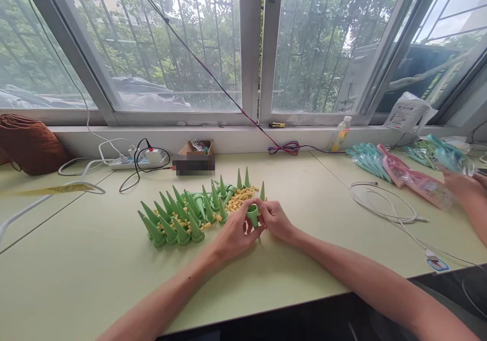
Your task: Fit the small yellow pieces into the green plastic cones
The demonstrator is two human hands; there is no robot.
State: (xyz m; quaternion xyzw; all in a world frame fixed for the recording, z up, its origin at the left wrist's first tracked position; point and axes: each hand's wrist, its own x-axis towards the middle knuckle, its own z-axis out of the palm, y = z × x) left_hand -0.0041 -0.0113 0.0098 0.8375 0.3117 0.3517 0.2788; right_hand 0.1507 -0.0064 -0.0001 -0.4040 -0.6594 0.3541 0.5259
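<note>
Both of my hands meet over the table around one green plastic cone-shaped spike (252, 216), its wide hollow end up and its point downward. My left hand (236, 232) is closed around its left side. The fingers of my right hand (279, 223) pinch at the rim; whether they also hold a small part is hidden. Just behind my hands, a single green spike (262, 191) stands point up. To the left, several more green spikes (183, 237) stand in rows on their wide ends, and a few lie tilted. Small yellow plastic pieces (239, 199) are heaped beside and scattered among them.
At the right, another person's hand (462, 183) is by bagged teal items (449, 156) and pink ones (411, 176). A white cable (380, 204) coils nearby. Along the back are a power strip (125, 163), a small carton (196, 150) and a bottle (340, 135).
</note>
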